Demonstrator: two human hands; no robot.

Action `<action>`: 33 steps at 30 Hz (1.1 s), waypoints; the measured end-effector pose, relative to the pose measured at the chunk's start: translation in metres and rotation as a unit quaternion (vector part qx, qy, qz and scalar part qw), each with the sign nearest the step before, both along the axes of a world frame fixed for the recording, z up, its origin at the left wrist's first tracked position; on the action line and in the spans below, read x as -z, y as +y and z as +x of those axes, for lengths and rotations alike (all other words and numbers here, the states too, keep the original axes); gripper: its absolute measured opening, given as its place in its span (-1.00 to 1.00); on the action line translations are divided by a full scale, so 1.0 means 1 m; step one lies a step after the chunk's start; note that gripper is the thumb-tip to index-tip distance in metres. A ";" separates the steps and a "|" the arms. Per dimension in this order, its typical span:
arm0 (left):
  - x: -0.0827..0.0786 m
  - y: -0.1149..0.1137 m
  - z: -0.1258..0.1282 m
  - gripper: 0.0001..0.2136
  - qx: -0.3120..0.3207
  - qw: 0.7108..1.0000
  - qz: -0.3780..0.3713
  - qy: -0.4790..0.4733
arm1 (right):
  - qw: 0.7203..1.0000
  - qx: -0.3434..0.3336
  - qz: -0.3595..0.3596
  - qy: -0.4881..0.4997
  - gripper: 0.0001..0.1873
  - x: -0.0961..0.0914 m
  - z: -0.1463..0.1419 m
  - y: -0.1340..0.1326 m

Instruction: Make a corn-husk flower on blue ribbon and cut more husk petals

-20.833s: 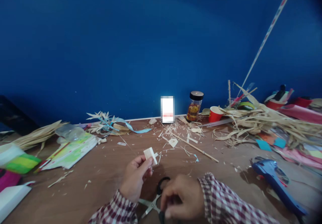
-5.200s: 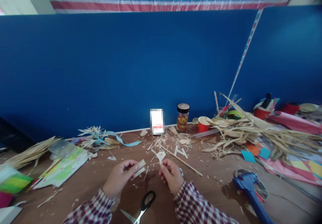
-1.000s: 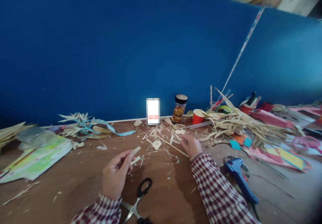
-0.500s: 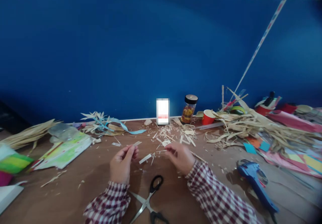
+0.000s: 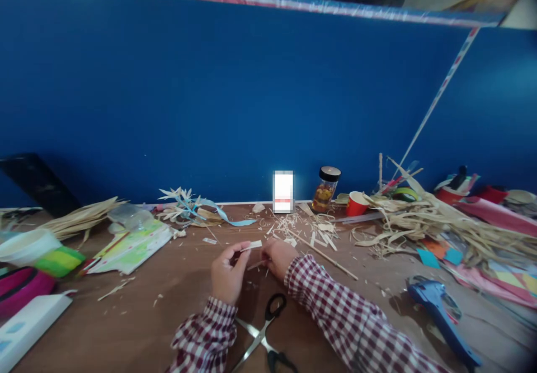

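Observation:
My left hand (image 5: 230, 271) pinches a small pale strip (image 5: 254, 245) between thumb and fingertips, just above the table. Right beside it, my right hand (image 5: 279, 258) is lowered with its fingers curled inward at the tabletop. Another light strip (image 5: 254, 265) lies at its fingertips; whether those fingers grip anything is hidden. Black-handled scissors (image 5: 260, 335) lie spread apart below the hands, near my left sleeve. Beyond the right hand are scattered pale shavings (image 5: 323, 227) and a thin stick (image 5: 325, 254).
A lidded jar (image 5: 325, 191) and a red paper cup (image 5: 357, 204) stand by the blue partition (image 5: 235, 93). Dried husks (image 5: 415, 219) and a blue glue gun (image 5: 442, 320) are on the right. At left lie a green-patterned sheet (image 5: 130, 253) and a white power strip (image 5: 33, 328).
My right hand has moved left and in toward my left hand, which still holds the strip. The camera view has tilted up and turned slightly left.

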State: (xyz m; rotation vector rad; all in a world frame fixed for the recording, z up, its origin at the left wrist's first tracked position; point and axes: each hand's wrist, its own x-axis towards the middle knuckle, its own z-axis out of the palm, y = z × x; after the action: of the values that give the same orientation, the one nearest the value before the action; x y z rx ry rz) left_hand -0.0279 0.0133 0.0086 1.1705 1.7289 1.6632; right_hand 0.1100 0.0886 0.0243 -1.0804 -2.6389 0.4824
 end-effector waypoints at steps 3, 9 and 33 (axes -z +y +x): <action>0.000 -0.001 0.002 -0.78 0.000 0.999 0.011 0.040 | 0.998 0.038 -0.005 0.051 -0.93 -0.002 0.015 0.005; 0.002 -0.002 0.008 -0.79 0.042 0.995 0.026 0.082 | 0.968 0.073 -0.048 0.236 -0.85 -0.020 0.035 0.003; -0.002 -0.006 0.019 -0.76 0.093 0.995 -0.027 0.002 | 0.974 0.005 -0.082 0.211 -0.92 -0.011 0.036 -0.017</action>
State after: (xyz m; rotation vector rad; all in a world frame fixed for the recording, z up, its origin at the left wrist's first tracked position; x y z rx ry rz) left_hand -0.0085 0.0073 0.0102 1.2682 1.6038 1.4953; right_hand 0.1459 0.0717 0.0354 -0.9118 -2.2495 0.8381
